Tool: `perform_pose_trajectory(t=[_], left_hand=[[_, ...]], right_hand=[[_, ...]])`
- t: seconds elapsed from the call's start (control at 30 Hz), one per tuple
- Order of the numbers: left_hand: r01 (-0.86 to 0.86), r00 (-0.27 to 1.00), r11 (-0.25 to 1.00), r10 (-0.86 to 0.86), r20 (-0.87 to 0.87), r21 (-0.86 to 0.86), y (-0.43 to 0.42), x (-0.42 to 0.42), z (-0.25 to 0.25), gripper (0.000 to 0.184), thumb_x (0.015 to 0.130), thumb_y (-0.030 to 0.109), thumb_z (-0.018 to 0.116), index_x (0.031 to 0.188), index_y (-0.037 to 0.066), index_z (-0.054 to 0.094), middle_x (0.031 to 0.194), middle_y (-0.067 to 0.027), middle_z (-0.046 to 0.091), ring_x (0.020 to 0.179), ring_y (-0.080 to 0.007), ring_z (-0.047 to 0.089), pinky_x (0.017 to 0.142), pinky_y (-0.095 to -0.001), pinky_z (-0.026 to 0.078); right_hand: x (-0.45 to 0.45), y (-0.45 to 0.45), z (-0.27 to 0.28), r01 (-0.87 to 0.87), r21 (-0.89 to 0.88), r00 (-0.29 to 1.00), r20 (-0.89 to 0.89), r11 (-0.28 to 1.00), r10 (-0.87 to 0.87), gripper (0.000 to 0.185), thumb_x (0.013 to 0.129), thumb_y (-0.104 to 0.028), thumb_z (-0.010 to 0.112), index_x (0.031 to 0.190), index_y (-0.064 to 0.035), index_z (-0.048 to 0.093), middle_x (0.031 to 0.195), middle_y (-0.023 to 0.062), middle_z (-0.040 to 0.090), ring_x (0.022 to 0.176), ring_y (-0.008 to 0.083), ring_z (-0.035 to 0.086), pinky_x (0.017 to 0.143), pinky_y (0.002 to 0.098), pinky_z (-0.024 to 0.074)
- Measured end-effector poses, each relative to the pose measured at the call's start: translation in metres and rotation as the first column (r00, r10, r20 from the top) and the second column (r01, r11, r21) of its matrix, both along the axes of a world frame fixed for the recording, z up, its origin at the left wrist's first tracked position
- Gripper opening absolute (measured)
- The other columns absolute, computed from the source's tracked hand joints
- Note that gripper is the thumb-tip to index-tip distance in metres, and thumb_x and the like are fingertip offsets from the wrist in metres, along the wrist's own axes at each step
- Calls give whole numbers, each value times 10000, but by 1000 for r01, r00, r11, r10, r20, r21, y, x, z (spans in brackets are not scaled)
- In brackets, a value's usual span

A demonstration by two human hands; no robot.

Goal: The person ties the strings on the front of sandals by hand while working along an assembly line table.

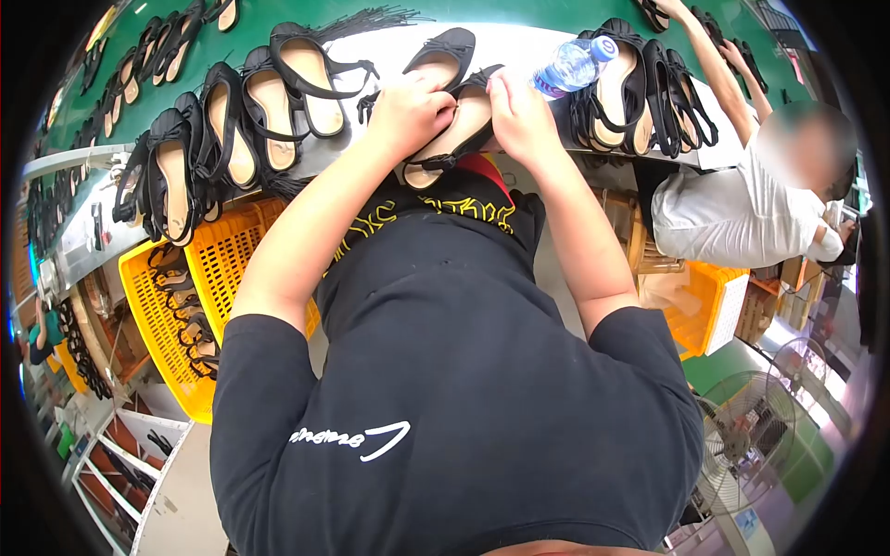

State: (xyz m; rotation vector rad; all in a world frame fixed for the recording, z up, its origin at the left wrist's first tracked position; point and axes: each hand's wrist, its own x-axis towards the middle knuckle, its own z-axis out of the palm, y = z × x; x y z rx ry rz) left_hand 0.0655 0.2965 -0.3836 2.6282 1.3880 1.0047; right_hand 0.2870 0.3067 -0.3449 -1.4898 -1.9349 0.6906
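Observation:
A black slingback sandal (466, 127) with a beige insole lies between my two hands at the table's near edge, its toe pointing away and its heel end towards me. My left hand (413, 115) is closed, with the curled fingers at the left side of this sandal and partly over the insole. Around the right side near the bow at the toe, my right hand (521, 113) grips the same sandal. Just beyond my left hand lies a second black sandal (441, 57) with a bow, partly hidden by the fingers.
Black sandals (222, 120) stand in a row on my left, with more sandals (619, 93) on my right. A plastic bottle (575, 67) lies beyond my right hand. Yellow crates (199, 371) stand below left. A person in a white shirt (718, 213) works at right.

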Motion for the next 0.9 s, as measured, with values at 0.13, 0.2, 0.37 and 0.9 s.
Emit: perform_pose_trajectory(t=[0.13, 0.2, 0.37, 0.9], left_hand=[[-20, 1000, 1000, 20, 7, -6, 1, 2, 3, 77, 789, 192, 813, 848, 144, 800, 865, -9, 691, 911, -255, 715, 786, -415, 613], [-21, 1000, 1000, 21, 14, -15, 2, 1, 4, 80, 792, 191, 810, 854, 144, 792, 871, -7, 694, 913, -255, 717, 788, -416, 614], [-34, 999, 991, 29, -35, -128, 1, 1, 14, 69, 816, 181, 797, 867, 145, 770, 897, -18, 711, 905, -263, 722, 787, -421, 616], [89, 996, 993, -90, -1, -80, 5, -2, 8, 118, 772, 92, 821, 846, 102, 729, 851, -42, 750, 772, -293, 697, 722, -420, 565]], right_hand=[[-5, 0, 4, -204, 64, 970, 152, 977, 192, 225, 1097, -232, 588, 1174, -81, 736, 1059, 164, 788, 1021, 391, 755, 892, 464, 594], [-7, -1, -2, -243, 107, 949, 232, 964, 213, 220, 1083, -233, 605, 1175, -99, 754, 1079, 144, 792, 1023, 375, 762, 891, 469, 600], [-13, -14, -2, -112, -2, 915, 389, 994, 104, 206, 1046, -261, 659, 1134, -143, 801, 1121, 107, 777, 1025, 342, 762, 855, 473, 613], [-32, -41, -25, 24, 26, 948, 317, 999, -31, 160, 1059, -254, 624, 1102, -133, 721, 996, 116, 779, 914, 346, 776, 752, 486, 619]])
